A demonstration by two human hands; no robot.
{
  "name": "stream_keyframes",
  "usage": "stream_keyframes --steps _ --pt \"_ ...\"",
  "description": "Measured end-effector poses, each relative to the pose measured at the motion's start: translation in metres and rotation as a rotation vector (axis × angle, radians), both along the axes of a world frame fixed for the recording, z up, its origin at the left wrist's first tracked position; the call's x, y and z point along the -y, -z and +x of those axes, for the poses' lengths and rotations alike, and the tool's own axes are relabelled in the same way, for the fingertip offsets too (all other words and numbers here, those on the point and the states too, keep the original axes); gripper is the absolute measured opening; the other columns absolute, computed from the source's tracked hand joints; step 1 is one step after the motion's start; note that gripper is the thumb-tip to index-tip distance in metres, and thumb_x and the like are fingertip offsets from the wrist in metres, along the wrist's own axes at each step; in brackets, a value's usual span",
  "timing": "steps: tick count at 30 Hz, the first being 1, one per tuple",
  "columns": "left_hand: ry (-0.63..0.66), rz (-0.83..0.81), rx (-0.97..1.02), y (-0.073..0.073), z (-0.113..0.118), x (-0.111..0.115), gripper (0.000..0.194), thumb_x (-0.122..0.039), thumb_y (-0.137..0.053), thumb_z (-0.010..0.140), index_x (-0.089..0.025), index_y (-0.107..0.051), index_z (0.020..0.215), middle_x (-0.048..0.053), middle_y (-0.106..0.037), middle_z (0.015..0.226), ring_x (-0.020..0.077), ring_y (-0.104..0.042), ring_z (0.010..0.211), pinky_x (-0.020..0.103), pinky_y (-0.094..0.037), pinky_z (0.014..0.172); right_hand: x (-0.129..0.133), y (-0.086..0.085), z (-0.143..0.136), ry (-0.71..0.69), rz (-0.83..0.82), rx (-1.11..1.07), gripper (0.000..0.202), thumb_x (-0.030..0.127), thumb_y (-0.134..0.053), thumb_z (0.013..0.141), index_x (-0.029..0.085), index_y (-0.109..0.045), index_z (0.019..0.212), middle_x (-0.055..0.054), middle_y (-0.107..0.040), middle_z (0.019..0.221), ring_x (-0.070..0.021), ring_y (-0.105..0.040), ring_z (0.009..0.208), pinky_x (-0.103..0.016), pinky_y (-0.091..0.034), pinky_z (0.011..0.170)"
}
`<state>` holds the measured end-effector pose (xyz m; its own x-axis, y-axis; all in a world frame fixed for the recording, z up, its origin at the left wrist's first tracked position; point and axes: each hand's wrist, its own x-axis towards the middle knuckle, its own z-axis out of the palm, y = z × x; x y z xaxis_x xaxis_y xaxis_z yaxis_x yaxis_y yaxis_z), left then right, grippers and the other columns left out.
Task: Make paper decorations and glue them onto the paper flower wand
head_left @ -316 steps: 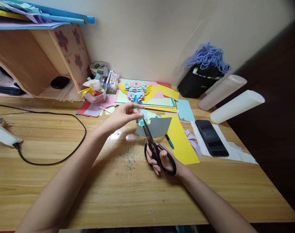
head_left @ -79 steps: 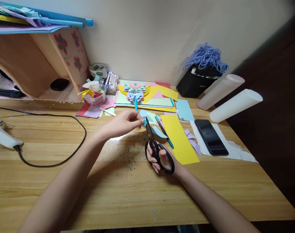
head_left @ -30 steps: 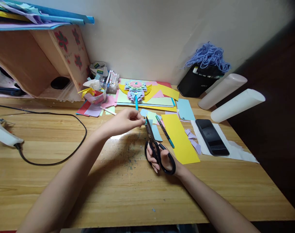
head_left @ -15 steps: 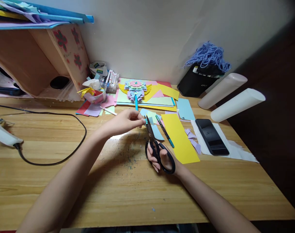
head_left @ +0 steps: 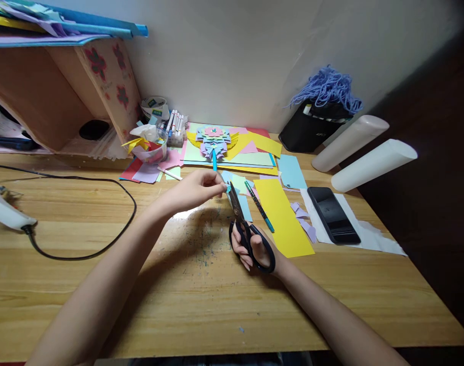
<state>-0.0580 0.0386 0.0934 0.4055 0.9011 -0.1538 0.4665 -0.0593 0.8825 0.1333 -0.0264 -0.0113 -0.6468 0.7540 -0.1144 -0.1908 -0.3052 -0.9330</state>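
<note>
My left hand (head_left: pixel 199 189) pinches a tiny light-blue paper piece (head_left: pixel 228 188) between thumb and fingertips. Black-handled scissors (head_left: pixel 237 211) are in my right hand (head_left: pixel 256 249), its fingers and thumb through the loops. The blade tips touch or nearly touch the blue piece; whether they cut into it is too small to tell. Under and behind the blades lie light-blue paper scraps (head_left: pixel 244 207). A green pen (head_left: pixel 259 206) and a yellow sheet (head_left: pixel 285 218) lie to the right of the scissors.
A layered paper figure (head_left: pixel 213 140) lies on stacked sheets at the back. Left are a cup of scraps (head_left: pixel 150 147), markers (head_left: pixel 175 124) and a glue gun (head_left: pixel 8 211) with its cable. Right are a phone (head_left: pixel 333 215), two white rolls (head_left: pixel 372 165) and a black yarn bag (head_left: pixel 311 124).
My left hand has moved slightly left and up with the blue piece. The scissors have tilted a little, and the light-blue scrap behind them looks narrower.
</note>
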Motion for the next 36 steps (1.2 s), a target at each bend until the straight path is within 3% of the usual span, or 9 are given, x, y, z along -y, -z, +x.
stream_keyframes --steps 10,23,29,36 --pt "0.061 0.004 0.059 0.0058 0.0000 0.0003 0.014 -0.025 -0.053 0.077 -0.014 -0.052 0.069 -0.003 -0.046 0.063 0.0071 -0.038 0.055 0.020 -0.027 0.050 -0.0003 0.0077 0.0005 -0.016 0.047 -0.002 0.067 0.084 -0.043 0.058 0.020 -0.040 0.080 0.009 -0.039 0.057 -0.0030 -0.036 0.035 -0.019 -0.043 0.035" --pt "0.048 -0.004 0.027 0.0056 -0.0010 -0.0001 0.014 -0.026 -0.054 0.077 -0.014 -0.053 0.070 -0.004 -0.047 0.062 0.0064 -0.038 0.052 0.020 -0.027 0.050 -0.0008 0.0051 -0.0012 -0.009 0.027 0.010 0.067 0.083 -0.047 0.057 0.020 -0.038 0.078 0.010 -0.038 0.054 -0.0027 -0.033 0.033 -0.017 -0.038 0.032" --pt "0.016 -0.003 -0.013 0.0023 -0.0032 -0.0010 0.019 -0.031 -0.053 0.079 -0.014 -0.052 0.071 -0.002 -0.049 0.063 0.0069 -0.037 0.052 0.020 -0.025 0.048 -0.0004 0.0014 -0.0007 -0.009 0.047 0.031 0.067 0.083 -0.047 0.057 0.020 -0.038 0.077 0.010 -0.038 0.054 -0.0024 -0.033 0.032 -0.018 -0.038 0.031" --pt "0.008 0.059 -0.013 0.0077 -0.0073 -0.0046 0.025 -0.038 -0.053 0.079 -0.015 -0.052 0.072 -0.001 -0.052 0.068 0.0102 -0.044 0.061 0.022 -0.032 0.056 0.0001 -0.0019 -0.0010 -0.017 0.027 0.032 0.066 0.082 -0.050 0.056 0.020 -0.039 0.077 0.010 -0.037 0.054 -0.0022 -0.032 0.032 -0.017 -0.037 0.031"
